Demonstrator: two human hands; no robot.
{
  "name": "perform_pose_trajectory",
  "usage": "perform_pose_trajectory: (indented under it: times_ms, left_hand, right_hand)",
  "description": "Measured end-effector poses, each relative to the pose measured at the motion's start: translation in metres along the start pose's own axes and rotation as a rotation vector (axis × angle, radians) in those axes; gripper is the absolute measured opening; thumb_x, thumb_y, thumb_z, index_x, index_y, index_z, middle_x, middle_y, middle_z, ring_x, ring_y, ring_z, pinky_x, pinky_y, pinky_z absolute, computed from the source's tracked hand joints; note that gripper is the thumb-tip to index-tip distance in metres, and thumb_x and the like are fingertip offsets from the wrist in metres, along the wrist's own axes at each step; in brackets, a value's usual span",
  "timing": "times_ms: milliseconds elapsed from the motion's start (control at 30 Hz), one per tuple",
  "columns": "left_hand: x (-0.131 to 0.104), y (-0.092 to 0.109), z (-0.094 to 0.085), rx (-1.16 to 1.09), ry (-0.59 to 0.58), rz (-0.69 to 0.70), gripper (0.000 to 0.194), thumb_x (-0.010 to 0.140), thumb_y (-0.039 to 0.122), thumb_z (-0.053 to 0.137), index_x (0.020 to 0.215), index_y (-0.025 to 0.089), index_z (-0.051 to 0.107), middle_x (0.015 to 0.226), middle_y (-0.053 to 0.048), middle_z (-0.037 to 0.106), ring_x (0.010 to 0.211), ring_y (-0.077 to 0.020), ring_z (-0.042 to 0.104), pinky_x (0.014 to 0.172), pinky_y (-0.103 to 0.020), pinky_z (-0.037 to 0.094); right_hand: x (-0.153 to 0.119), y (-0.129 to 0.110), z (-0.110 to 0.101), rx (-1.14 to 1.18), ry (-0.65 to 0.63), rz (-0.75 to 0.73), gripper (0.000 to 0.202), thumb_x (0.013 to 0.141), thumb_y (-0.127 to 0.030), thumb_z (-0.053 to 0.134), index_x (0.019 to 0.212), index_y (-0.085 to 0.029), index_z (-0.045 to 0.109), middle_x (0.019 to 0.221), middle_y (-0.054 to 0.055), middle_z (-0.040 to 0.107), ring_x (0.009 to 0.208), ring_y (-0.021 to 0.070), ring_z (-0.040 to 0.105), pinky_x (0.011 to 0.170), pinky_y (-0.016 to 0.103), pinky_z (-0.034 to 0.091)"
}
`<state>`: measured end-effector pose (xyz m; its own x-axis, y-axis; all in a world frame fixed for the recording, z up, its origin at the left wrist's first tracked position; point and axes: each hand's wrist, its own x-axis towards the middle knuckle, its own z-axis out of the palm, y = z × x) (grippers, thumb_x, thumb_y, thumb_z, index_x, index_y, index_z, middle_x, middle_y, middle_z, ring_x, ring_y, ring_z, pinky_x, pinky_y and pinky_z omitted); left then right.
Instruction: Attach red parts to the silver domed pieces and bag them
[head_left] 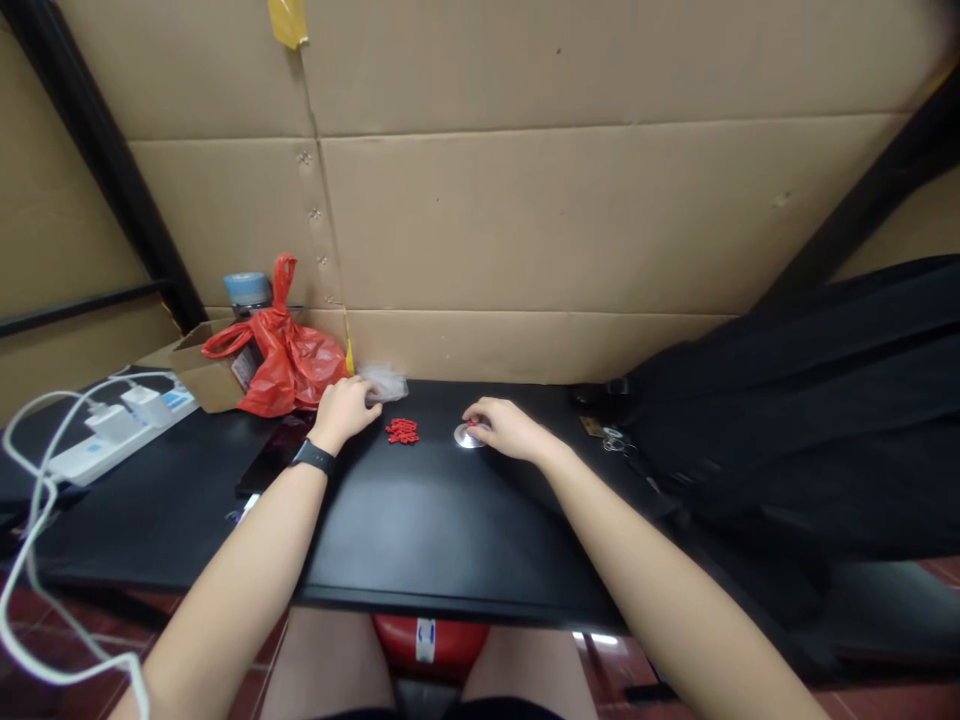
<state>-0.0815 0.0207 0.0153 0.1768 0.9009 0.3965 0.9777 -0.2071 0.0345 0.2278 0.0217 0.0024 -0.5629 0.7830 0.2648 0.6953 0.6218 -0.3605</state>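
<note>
My right hand is over a small round silver dish, its fingertips pinched on a small red piece. The exact shape of that piece is mostly hidden by the fingers. To the left lies a little pile of red pieces on the black table. My left hand, with a dark watch on its wrist, rests palm down beside a crumpled clear plastic bag. Its thumb is apart from the fingers, and nothing shows in its grasp.
Behind the left hand a knotted red plastic bag leans by a cardboard box. A white power strip with plugs and cables lies at far left. Small scissors and black cloth are at right. Cardboard walls the back.
</note>
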Motion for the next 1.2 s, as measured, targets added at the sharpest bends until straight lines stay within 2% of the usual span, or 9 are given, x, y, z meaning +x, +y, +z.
perform_pose_trajectory:
  times_ms: [167,300,367,500,633,767,1033,1133,1200]
  left_hand:
    - [-0.005,0.004,-0.012,-0.015,0.002,-0.093,0.009,0.077,0.027,0.063,0.084,0.022,0.066,0.093,-0.004,0.07,0.088,-0.0217,0.066,0.07,-0.028,0.048]
    - [-0.01,0.021,-0.025,-0.116,0.15,-0.12,0.008,0.079,0.027,0.06,0.084,0.021,0.063,0.088,-0.005,0.067,0.081,-0.0217,0.064,0.067,-0.029,0.048]
    - [-0.013,0.033,-0.03,-0.242,0.188,-0.002,0.007,0.08,0.023,0.058,0.084,0.02,0.062,0.086,-0.004,0.065,0.08,-0.0203,0.062,0.07,-0.029,0.049]
    - [-0.019,0.059,-0.028,-0.527,0.126,0.363,0.012,0.087,0.024,0.058,0.094,0.019,0.067,0.095,-0.005,0.066,0.087,-0.0177,0.063,0.082,-0.029,0.051]
    - [-0.025,0.08,-0.022,-0.656,0.159,0.388,0.017,0.092,0.031,0.059,0.101,0.02,0.069,0.099,-0.005,0.065,0.091,-0.0173,0.063,0.085,-0.029,0.051]
    - [-0.027,0.087,-0.02,-0.705,0.218,0.342,0.01,0.09,0.026,0.062,0.093,0.019,0.068,0.095,-0.005,0.064,0.089,-0.0173,0.063,0.084,-0.03,0.05]
    - [-0.027,0.088,-0.019,-0.681,0.227,0.372,0.011,0.094,0.023,0.056,0.093,0.019,0.066,0.095,-0.006,0.064,0.091,-0.0182,0.062,0.086,-0.031,0.05]
    - [-0.024,0.083,-0.019,-0.578,0.229,0.354,0.014,0.095,0.023,0.053,0.093,0.019,0.066,0.097,-0.006,0.065,0.093,-0.0194,0.061,0.087,-0.032,0.049]
    - [-0.021,0.076,-0.021,-0.471,0.225,0.304,0.017,0.096,0.025,0.051,0.092,0.019,0.067,0.097,-0.007,0.065,0.094,-0.0206,0.06,0.088,-0.034,0.048]
  right_hand:
    - [-0.001,-0.002,-0.005,0.022,0.016,0.019,0.006,0.083,-0.019,0.065,0.081,-0.018,0.071,0.088,0.006,0.069,0.08,0.0177,0.064,0.076,0.028,0.046]
    - [-0.002,-0.009,-0.008,0.202,0.083,0.06,0.006,0.085,-0.021,0.061,0.082,-0.018,0.066,0.084,0.004,0.07,0.073,0.0163,0.064,0.071,0.028,0.048]
    - [-0.001,-0.014,-0.007,0.384,0.096,0.092,0.01,0.087,-0.028,0.06,0.085,-0.019,0.063,0.083,0.004,0.07,0.072,0.0168,0.066,0.069,0.029,0.05]
    - [0.001,-0.027,-0.003,0.738,0.079,0.097,0.027,0.087,-0.046,0.063,0.09,-0.019,0.059,0.086,0.006,0.071,0.078,0.0196,0.07,0.065,0.029,0.052]
    - [0.0,-0.041,0.003,0.911,0.044,0.11,0.036,0.085,-0.055,0.064,0.093,-0.02,0.056,0.087,0.005,0.07,0.076,0.0177,0.07,0.061,0.026,0.052]
    - [-0.001,-0.052,0.002,1.014,0.085,0.113,0.037,0.083,-0.054,0.068,0.093,-0.02,0.057,0.095,0.005,0.069,0.08,0.017,0.072,0.07,0.029,0.055]
    - [-0.001,-0.064,0.005,1.031,0.196,0.078,0.041,0.075,-0.05,0.077,0.095,-0.023,0.053,0.098,0.003,0.066,0.076,0.0164,0.07,0.069,0.031,0.057]
    - [-0.001,-0.064,0.003,0.949,0.212,0.04,0.039,0.078,-0.048,0.073,0.1,-0.025,0.051,0.108,0.004,0.064,0.077,0.0153,0.068,0.066,0.029,0.055]
    - [-0.001,-0.057,-0.003,0.804,0.234,0.033,0.036,0.08,-0.046,0.07,0.103,-0.025,0.051,0.111,0.005,0.064,0.076,0.0147,0.066,0.064,0.029,0.053]
